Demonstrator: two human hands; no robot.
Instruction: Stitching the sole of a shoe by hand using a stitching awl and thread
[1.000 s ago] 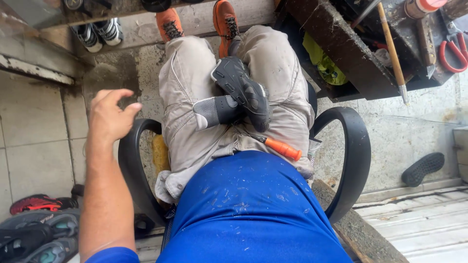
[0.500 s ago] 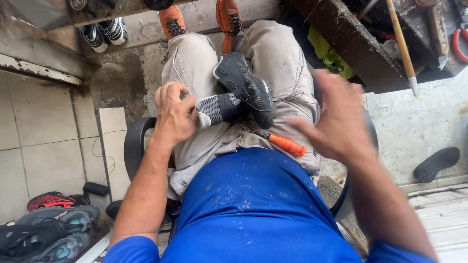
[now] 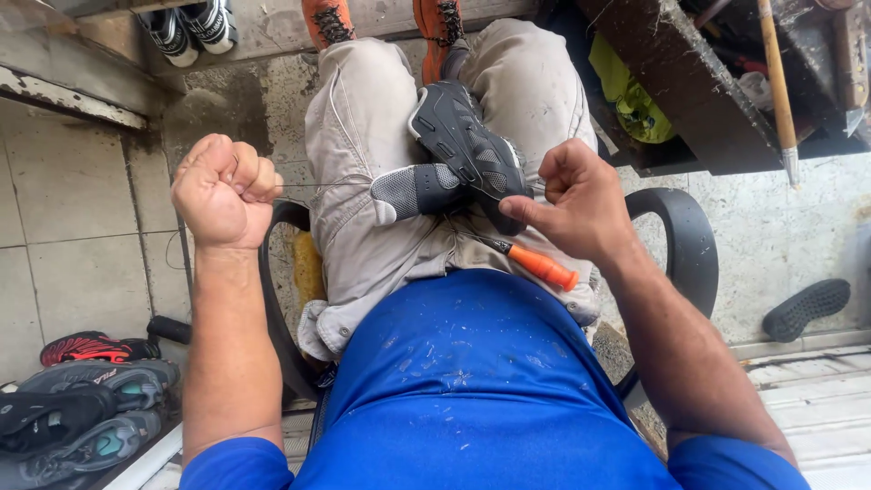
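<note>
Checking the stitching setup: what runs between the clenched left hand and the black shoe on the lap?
In the head view, a thin taut thread stretches from the left hand to the black shoe, crossing the beige trouser leg.

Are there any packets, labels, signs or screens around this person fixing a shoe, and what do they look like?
No screens, signs or clear packages show.
Nearest to a label: a small pale mark on a dark shoe in the pile at lower left, too small to describe.
A crumpled yellow-green bag or cloth lies under the bench at upper right; no label shows.
</note>
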